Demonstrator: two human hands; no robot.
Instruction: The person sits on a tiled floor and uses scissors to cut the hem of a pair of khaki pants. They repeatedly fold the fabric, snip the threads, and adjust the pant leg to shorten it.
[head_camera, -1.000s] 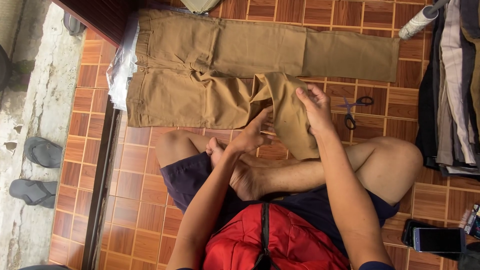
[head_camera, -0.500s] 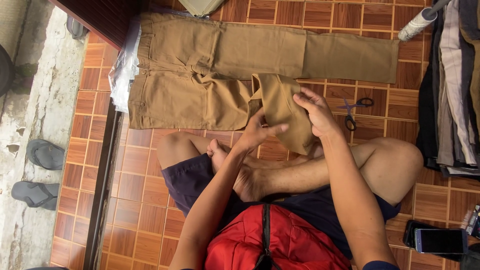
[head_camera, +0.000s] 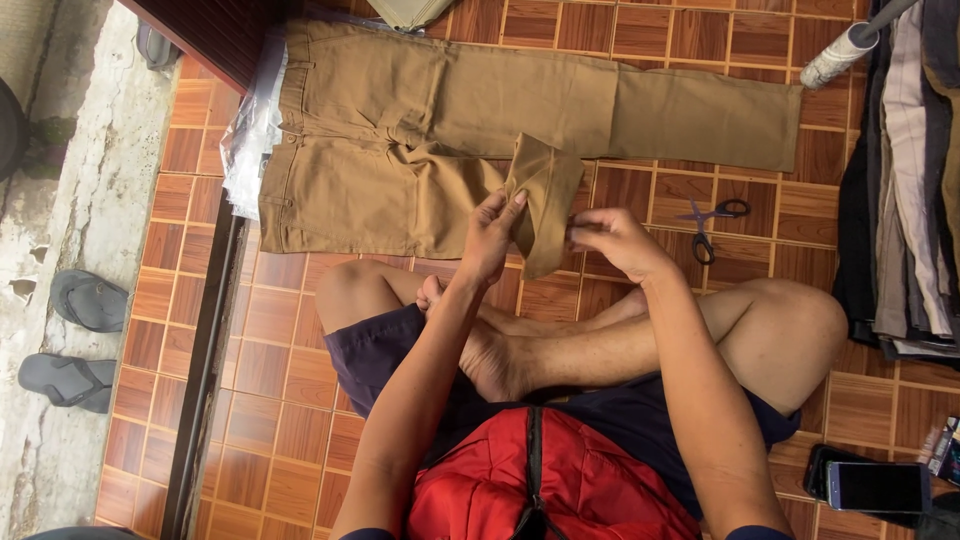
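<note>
The tan trousers (head_camera: 420, 130) lie flat on the tiled floor (head_camera: 270, 340) with one leg folded back, and the left hand (head_camera: 492, 232) and the right hand (head_camera: 615, 238) pinch this folded leg end from both sides, near small black scissors (head_camera: 710, 228).

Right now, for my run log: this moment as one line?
left hand: grips folded trouser leg | right hand: pinches its edge | scissors: on tiles, untouched
</note>
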